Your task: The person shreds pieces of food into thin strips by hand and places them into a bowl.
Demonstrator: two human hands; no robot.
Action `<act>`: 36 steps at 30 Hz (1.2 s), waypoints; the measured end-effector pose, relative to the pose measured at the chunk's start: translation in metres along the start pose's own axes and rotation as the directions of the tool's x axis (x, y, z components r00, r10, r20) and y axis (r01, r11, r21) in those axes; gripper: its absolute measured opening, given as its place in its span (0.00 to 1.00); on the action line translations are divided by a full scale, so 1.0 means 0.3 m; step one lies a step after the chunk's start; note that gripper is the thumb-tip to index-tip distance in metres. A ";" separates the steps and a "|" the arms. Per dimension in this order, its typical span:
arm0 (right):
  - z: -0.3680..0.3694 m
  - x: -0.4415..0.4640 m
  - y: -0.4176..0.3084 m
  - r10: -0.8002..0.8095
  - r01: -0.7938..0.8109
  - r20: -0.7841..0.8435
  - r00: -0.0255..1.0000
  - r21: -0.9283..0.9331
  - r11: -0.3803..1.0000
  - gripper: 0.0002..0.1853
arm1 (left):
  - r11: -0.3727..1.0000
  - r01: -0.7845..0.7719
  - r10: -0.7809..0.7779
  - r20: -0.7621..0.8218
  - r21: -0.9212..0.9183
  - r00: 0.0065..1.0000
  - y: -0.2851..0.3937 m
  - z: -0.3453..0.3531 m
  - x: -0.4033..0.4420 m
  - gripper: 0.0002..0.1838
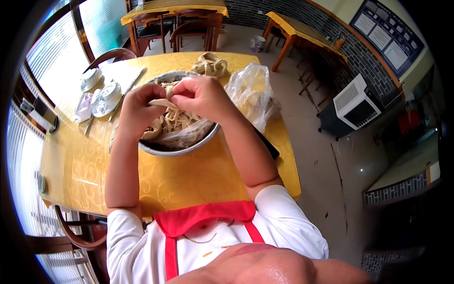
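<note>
A round metal basin (182,152) on the yellow-covered table holds a tangle of long beige, ribbon-like strips (176,122). What the strips are made of I cannot tell. My left hand (136,110) pinches a strip over the basin, thumb against fingers. Close beside it, my right hand (202,97) is also closed, its fingertips on a strip between the two hands. A clear plastic bag (187,136) lies inside the basin, near its front rim. Behind the basin rests a bundle of similar strips (209,64). Right of my right hand stands a translucent plastic bag (251,92) with beige contents.
Wrapped tableware (109,94) and chopsticks (126,93) lie on the table's left. A dark flat object (267,144) sits partly under my right forearm. Chairs (196,33) and another table (302,33) stand beyond. An air cooler (358,104) is on the floor at right.
</note>
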State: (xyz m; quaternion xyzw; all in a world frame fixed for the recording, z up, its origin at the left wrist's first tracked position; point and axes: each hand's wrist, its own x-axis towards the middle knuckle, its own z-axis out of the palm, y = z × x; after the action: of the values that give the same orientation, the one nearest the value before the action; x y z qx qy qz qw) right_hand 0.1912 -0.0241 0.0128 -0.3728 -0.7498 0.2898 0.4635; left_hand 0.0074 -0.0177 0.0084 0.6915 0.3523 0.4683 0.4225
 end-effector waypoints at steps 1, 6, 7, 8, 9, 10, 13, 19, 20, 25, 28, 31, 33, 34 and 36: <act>0.001 0.001 -0.005 -0.018 0.017 -0.023 1.000 -0.043 0.999 0.06 | 1.000 -0.006 0.006 -0.011 0.019 1.000 0.000 0.001 0.003 0.08; 0.035 0.005 0.009 -0.181 0.160 -0.123 0.976 -0.159 0.974 0.07 | 0.997 -0.011 0.017 -0.076 0.079 0.997 -0.013 0.011 0.008 0.08; 0.043 0.008 0.015 -0.195 0.172 -0.139 0.971 -0.160 0.972 0.07 | 0.992 -0.032 0.044 -0.100 0.119 0.994 -0.015 0.009 0.007 0.07; 0.049 0.012 0.024 -0.231 0.200 -0.163 0.959 -0.187 0.962 0.06 | 0.991 -0.023 0.037 -0.106 0.130 0.994 -0.011 0.011 0.005 0.08; 0.044 0.012 0.022 -0.235 0.196 -0.157 0.959 -0.228 0.954 0.06 | 0.991 -0.017 0.029 -0.095 0.129 0.995 -0.009 0.013 0.003 0.08; 0.043 0.009 0.029 -0.241 0.197 -0.172 0.955 -0.235 0.952 0.06 | 0.994 -0.043 0.053 -0.103 0.096 0.993 -0.028 0.016 0.003 0.07; 0.040 0.010 0.035 -0.260 0.215 -0.207 0.943 -0.215 0.953 0.06 | 0.995 -0.103 0.103 -0.109 0.011 0.989 -0.052 0.025 0.005 0.05; 0.041 0.007 0.034 -0.238 0.194 -0.234 0.943 -0.196 0.961 0.06 | 0.985 0.028 -0.041 -0.069 -0.171 0.997 -0.029 0.028 0.014 0.02; 0.033 0.008 0.028 -0.233 0.203 -0.216 0.948 -0.153 0.967 0.06 | 0.984 0.037 -0.052 -0.079 -0.175 0.996 -0.042 0.022 0.021 0.03; 0.023 0.006 0.030 -0.268 0.249 -0.189 0.945 -0.119 0.961 0.06 | 0.954 0.097 -0.108 -0.022 -0.283 0.994 -0.060 -0.004 0.040 0.05; 0.029 0.011 0.033 -0.250 0.227 -0.175 0.952 -0.141 0.964 0.05 | 0.948 0.137 -0.138 0.016 -0.289 0.990 -0.076 -0.023 0.056 0.07; 0.027 0.008 0.037 -0.211 0.188 -0.168 0.963 -0.144 0.972 0.05 | 0.955 0.122 -0.132 -0.020 -0.270 0.991 -0.106 -0.035 0.061 0.08; 0.032 0.016 0.051 -0.226 0.196 -0.189 0.956 -0.166 0.966 0.06 | 0.969 0.081 -0.105 -0.094 -0.234 0.990 -0.111 -0.027 0.060 0.08; 0.035 0.020 0.059 -0.227 0.197 -0.186 0.956 -0.168 0.966 0.06 | 0.992 0.089 -0.099 -0.115 -0.084 0.988 -0.092 -0.023 0.054 0.07; 0.030 0.021 0.050 -0.164 0.159 -0.140 0.976 -0.051 0.986 0.07 | 0.998 0.042 -0.045 -0.088 -0.041 0.995 -0.085 -0.026 0.050 0.06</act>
State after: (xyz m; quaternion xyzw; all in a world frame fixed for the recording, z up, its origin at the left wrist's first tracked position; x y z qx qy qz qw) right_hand 0.1855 -0.0114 0.0004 -0.3396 -0.7479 0.2086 0.5309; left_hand 0.0023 0.0076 -0.0080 0.6540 0.3764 0.4959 0.4298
